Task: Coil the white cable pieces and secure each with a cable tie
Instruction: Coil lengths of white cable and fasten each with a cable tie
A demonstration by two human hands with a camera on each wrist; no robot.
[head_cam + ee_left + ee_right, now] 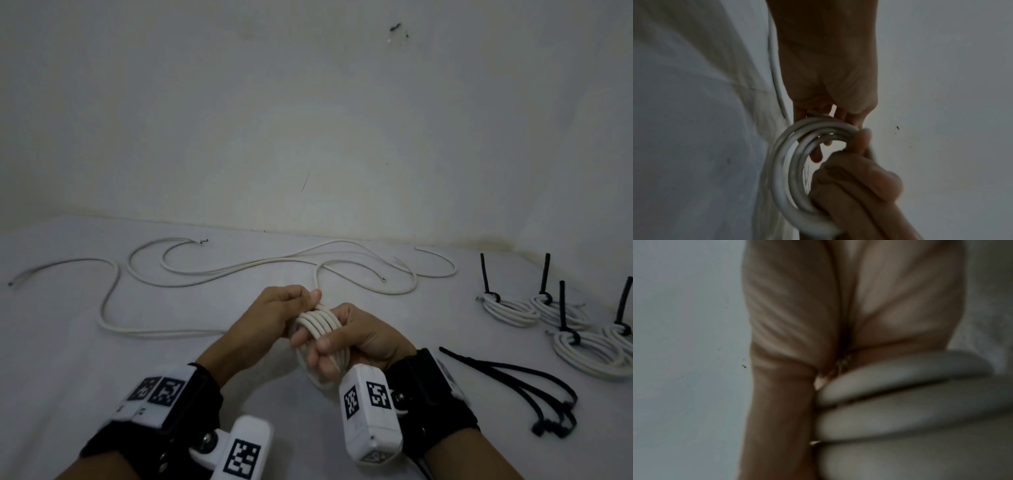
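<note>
In the head view both hands meet above the white table (85,359) around a small coil of white cable (320,322). My right hand (325,346) grips the coil, its fingers curled round several loops. My left hand (308,301) pinches the strand at the coil's top, and the cable's free tail (317,277) runs away over the table. The left wrist view has the round coil (783,170) between my left hand (828,116) above and the right hand (855,178) below. The right wrist view is blurred, with thick cable loops (900,420) against the palm.
Loose white cable pieces (239,267) snake across the far half of the table, one reaching the left (109,298). Several finished coils (510,310) with upright black ties stand at the right. A bunch of loose black cable ties (520,383) lies right of my right wrist. A wall rises behind.
</note>
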